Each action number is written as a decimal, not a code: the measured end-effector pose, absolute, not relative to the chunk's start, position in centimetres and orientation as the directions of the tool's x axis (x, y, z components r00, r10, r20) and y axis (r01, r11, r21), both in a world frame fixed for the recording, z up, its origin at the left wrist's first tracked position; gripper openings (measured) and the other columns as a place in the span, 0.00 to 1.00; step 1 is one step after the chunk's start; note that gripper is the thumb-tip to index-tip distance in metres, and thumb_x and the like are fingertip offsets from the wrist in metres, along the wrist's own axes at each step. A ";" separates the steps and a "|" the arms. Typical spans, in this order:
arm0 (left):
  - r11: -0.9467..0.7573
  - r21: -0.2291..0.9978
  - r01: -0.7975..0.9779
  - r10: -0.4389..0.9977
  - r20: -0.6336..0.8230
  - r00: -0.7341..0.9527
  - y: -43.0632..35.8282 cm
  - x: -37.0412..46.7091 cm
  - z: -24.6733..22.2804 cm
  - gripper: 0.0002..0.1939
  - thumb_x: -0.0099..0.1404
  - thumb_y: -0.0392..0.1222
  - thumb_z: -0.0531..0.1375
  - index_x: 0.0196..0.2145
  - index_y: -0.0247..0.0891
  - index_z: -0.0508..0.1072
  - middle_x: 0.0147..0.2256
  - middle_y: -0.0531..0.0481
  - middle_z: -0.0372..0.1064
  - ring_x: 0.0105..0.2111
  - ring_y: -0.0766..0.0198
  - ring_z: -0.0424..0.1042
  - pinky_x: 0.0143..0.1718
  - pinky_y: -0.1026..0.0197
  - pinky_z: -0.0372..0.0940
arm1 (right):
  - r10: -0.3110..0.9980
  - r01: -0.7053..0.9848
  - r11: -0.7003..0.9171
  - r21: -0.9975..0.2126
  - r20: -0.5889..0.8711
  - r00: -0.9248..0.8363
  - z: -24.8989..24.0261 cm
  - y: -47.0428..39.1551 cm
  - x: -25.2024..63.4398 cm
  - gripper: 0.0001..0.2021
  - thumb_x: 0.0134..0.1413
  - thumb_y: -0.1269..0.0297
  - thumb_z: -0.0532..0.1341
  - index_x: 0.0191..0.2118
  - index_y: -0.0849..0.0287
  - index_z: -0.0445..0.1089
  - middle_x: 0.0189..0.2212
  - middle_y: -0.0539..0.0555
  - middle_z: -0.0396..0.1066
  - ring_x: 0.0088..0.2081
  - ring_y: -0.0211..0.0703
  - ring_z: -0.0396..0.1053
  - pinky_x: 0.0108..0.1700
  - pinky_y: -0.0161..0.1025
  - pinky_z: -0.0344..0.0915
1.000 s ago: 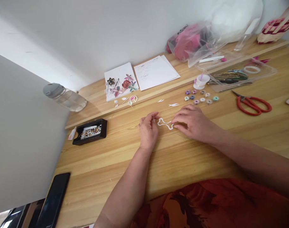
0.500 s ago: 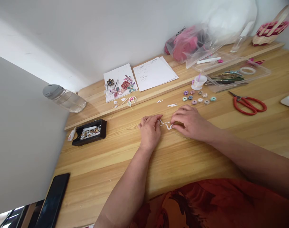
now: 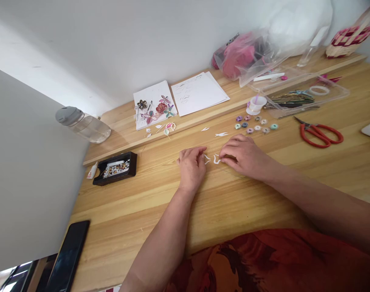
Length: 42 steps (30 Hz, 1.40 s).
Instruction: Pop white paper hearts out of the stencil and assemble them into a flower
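Note:
Small curved white pieces (image 3: 217,159) lie on the wooden table between my two hands. My left hand (image 3: 192,165) rests on the table with its fingers curled, its fingertips beside the white slivers on the left. My right hand (image 3: 240,156) has thumb and forefinger pinched at the right end of a curved white piece. More white pointed cutouts (image 3: 221,134) lie just beyond my right hand, and a smaller pair (image 3: 205,129) lies left of them. Several small thread spools (image 3: 249,130) stand behind my right hand.
Red-handled scissors (image 3: 322,136), a white cup (image 3: 255,105) and a clear tray (image 3: 333,97) are at the right. A black bead box (image 3: 114,168), a bottle (image 3: 83,125) and a phone (image 3: 68,256) are at the left. Papers (image 3: 199,94) lie on the raised ledge.
The white pieces between my hands have shifted slightly, with the gap between the left and right ones now wider. My hands have barely moved.

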<state>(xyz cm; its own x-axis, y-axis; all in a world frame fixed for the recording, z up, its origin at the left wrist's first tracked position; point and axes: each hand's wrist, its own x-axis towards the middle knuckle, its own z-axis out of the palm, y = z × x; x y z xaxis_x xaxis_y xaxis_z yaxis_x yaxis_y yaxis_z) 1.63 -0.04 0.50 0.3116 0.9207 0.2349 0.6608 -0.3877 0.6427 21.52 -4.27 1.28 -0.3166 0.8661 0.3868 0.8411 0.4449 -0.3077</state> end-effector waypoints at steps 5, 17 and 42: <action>-0.385 0.664 0.641 0.922 0.245 0.301 0.0 1.6 0.4 0.13 0.67 0.34 0.56 0.44 0.45 0.77 0.45 0.48 0.76 0.49 0.54 0.66 0.51 0.49 0.56 | 0.877 0.851 0.425 -0.307 0.372 -0.304 1.3 -4.3 21.4 0.06 0.60 0.67 0.60 0.32 0.57 0.73 0.32 0.54 0.74 0.42 0.50 0.65 0.49 0.46 0.57; -0.387 0.676 0.627 0.922 0.258 0.290 0.2 1.5 0.2 0.13 0.65 0.33 0.59 0.45 0.44 0.77 0.42 0.49 0.77 0.47 0.56 0.67 0.52 0.50 0.56 | 0.848 0.783 0.508 -0.359 0.366 -0.383 1.9 -4.8 20.8 0.07 0.61 0.66 0.60 0.38 0.56 0.76 0.36 0.55 0.76 0.42 0.49 0.67 0.50 0.47 0.58; -0.363 0.688 0.629 0.931 0.233 0.282 0.1 1.6 0.3 0.14 0.66 0.31 0.58 0.46 0.45 0.77 0.41 0.51 0.78 0.47 0.57 0.67 0.52 0.51 0.55 | 0.812 0.673 0.582 -0.455 0.353 -0.464 1.7 -4.5 21.0 0.08 0.62 0.68 0.58 0.38 0.57 0.76 0.37 0.54 0.77 0.44 0.48 0.71 0.51 0.47 0.62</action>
